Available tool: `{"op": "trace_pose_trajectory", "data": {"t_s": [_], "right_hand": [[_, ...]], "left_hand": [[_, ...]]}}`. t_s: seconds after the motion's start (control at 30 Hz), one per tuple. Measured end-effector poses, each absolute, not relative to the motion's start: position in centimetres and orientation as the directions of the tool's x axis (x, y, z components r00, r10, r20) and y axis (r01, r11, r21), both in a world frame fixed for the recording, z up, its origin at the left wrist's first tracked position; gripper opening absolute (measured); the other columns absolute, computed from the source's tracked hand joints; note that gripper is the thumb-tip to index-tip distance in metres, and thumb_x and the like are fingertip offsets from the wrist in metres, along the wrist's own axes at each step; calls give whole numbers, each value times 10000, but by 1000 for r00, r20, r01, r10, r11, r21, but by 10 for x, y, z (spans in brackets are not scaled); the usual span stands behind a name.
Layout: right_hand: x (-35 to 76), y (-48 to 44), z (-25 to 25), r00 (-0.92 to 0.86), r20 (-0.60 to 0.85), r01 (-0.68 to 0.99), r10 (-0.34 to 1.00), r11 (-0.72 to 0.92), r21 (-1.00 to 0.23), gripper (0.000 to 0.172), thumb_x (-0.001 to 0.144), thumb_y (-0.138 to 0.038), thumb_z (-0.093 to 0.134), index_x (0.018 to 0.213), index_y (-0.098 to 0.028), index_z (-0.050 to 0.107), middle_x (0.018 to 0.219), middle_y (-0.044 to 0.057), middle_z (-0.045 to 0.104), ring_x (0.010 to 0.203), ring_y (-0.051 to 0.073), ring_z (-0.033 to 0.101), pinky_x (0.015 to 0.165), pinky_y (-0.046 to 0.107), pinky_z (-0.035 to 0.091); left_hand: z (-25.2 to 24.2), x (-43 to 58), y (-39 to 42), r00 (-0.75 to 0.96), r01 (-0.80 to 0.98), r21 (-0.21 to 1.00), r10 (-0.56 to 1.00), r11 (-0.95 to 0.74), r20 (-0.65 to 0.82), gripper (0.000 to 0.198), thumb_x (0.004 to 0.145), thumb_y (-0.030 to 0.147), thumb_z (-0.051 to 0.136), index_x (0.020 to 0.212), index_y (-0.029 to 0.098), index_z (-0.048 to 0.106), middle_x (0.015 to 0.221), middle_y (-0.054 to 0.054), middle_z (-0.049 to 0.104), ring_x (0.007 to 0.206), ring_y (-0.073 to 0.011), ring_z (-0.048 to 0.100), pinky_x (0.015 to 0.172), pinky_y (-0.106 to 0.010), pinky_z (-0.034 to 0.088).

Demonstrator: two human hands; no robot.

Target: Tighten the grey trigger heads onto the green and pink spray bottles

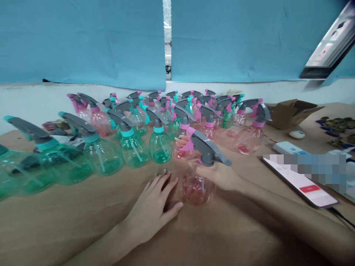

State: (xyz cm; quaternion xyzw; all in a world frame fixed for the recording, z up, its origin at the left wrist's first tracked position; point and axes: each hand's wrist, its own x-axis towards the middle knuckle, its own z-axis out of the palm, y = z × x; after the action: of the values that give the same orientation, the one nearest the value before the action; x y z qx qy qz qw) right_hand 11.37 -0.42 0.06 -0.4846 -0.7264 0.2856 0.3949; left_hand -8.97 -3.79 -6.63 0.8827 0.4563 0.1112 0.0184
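Note:
My right hand (213,171) is wrapped around the neck of a pink spray bottle (196,190) with a grey trigger head and pink nozzle. The bottle stands nearly upright at the front of the table, and its neck is partly hidden by my fingers. Just left of it, my left hand (156,199) lies flat on the table with its fingers spread and nothing in it. Beyond my fingertips stands a green spray bottle (161,147) with a turquoise collar. Another pink spray bottle (184,147) is partly hidden behind my right hand.
More green spray bottles (102,159) line the left side, with several mixed pink and green ones behind. On the right are a pink spray bottle (249,138), a phone (318,195) with a cable, a white mouse (297,134), an opened cardboard box (291,114) and small dark round items (340,125).

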Motion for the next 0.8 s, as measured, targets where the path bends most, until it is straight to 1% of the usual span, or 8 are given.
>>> {"op": "trace_pose_trajectory", "data": {"t_s": [0.1, 0.23, 0.37, 0.57, 0.67, 0.8], "right_hand": [[113, -3, 0, -217, 271, 386, 938, 338, -859, 84, 630, -282, 507, 579, -220, 530, 611, -9, 553, 605, 147, 527, 602, 289, 479], [113, -2, 1, -242, 266, 367, 933, 341, -865, 77, 634, -268, 513, 591, -213, 543, 619, -13, 550, 613, 143, 520, 622, 298, 478], [113, -2, 0, -271, 286, 333, 919, 369, -868, 69, 664, -258, 513, 642, -223, 568, 637, -13, 552, 650, 154, 537, 665, 307, 480], [115, -2, -2, -233, 217, 399, 948, 297, -868, 90, 649, -282, 517, 620, -220, 576, 688, 10, 595, 681, 170, 551, 665, 311, 487], [116, -3, -1, -251, 221, 388, 942, 307, -869, 90, 655, -270, 517, 590, -220, 552, 715, 7, 604, 706, 163, 556, 681, 293, 483], [115, -3, 0, -270, 221, 382, 937, 315, -869, 84, 666, -243, 510, 593, -218, 543, 669, -8, 586, 655, 147, 537, 623, 271, 473]], "left_hand": [[-65, -89, -37, 557, 802, 143, 813, -579, 167, 536, 883, 495, 460, 1303, 162, 451, 1393, -135, 410, 1271, -303, 359, 1012, -496, 317], [-66, -89, -37, 554, 800, 157, 813, -579, 178, 532, 884, 497, 460, 1306, 173, 446, 1402, -132, 399, 1275, -306, 353, 1012, -498, 313], [-66, -90, -38, 557, 798, 158, 812, -581, 173, 542, 885, 502, 455, 1307, 162, 444, 1404, -135, 395, 1277, -306, 350, 1022, -500, 304], [-67, -90, -38, 561, 796, 157, 810, -584, 172, 542, 893, 492, 451, 1314, 151, 441, 1411, -141, 381, 1285, -316, 333, 1021, -511, 304], [-67, -90, -38, 558, 796, 163, 811, -583, 173, 541, 893, 493, 449, 1313, 152, 443, 1410, -140, 383, 1282, -317, 338, 1020, -512, 305], [-67, -90, -38, 560, 798, 156, 811, -583, 168, 543, 895, 498, 443, 1312, 151, 443, 1408, -143, 383, 1283, -315, 334, 1020, -513, 303]]}}
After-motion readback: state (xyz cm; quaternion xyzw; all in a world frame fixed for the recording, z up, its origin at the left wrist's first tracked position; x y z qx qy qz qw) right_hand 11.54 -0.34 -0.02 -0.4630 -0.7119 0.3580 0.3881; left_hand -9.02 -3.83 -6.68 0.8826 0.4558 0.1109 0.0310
